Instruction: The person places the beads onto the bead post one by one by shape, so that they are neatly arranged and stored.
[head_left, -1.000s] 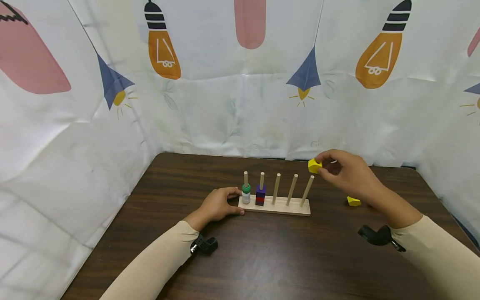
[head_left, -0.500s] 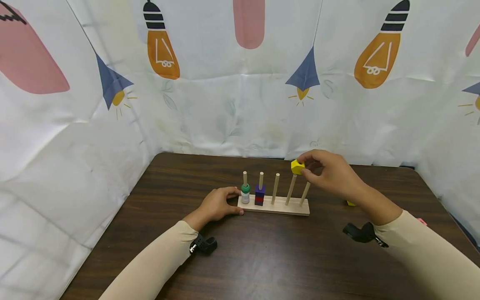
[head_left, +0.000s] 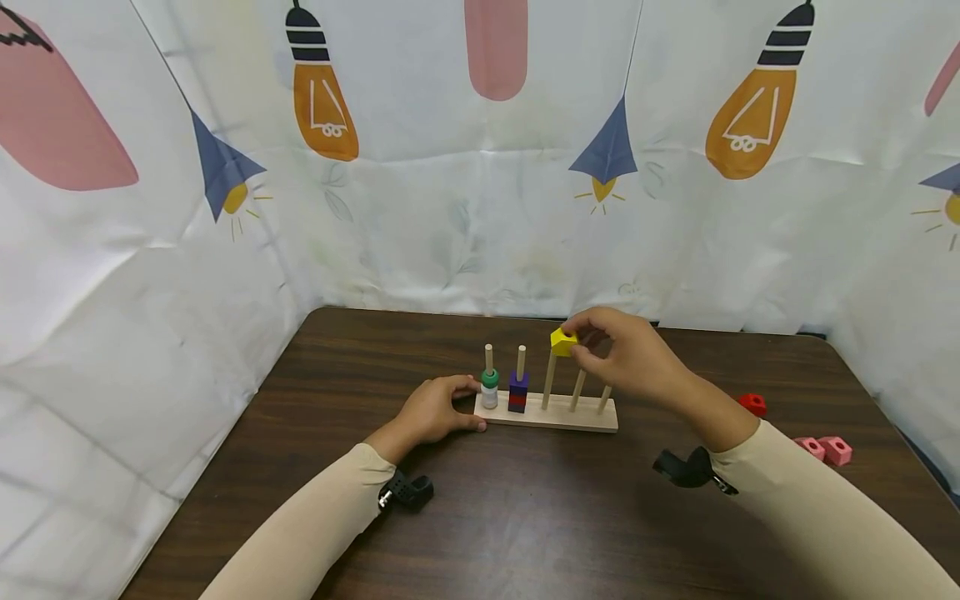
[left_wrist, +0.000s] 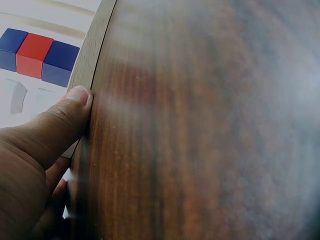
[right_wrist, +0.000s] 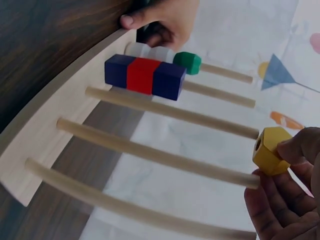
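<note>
My left hand holds the left end of a wooden peg board, its thumb against the front edge. My right hand pinches a yellow faceted bead with a hole through it. That bead is at the tip of the middle peg; in the right wrist view its hole faces the peg's end. The leftmost peg carries white beads under a green bead. On the second peg, a red cube sits between two dark blue cubes. The two rightmost pegs are bare.
A red block and two pink blocks lie on the brown table to the right, by my right forearm. A printed white curtain hangs behind the table's back edge.
My right hand has moved left with the yellow bead, from beyond the rightmost peg to the middle peg's tip. A yellow piece on the table is now hidden. My left hand stays put.
</note>
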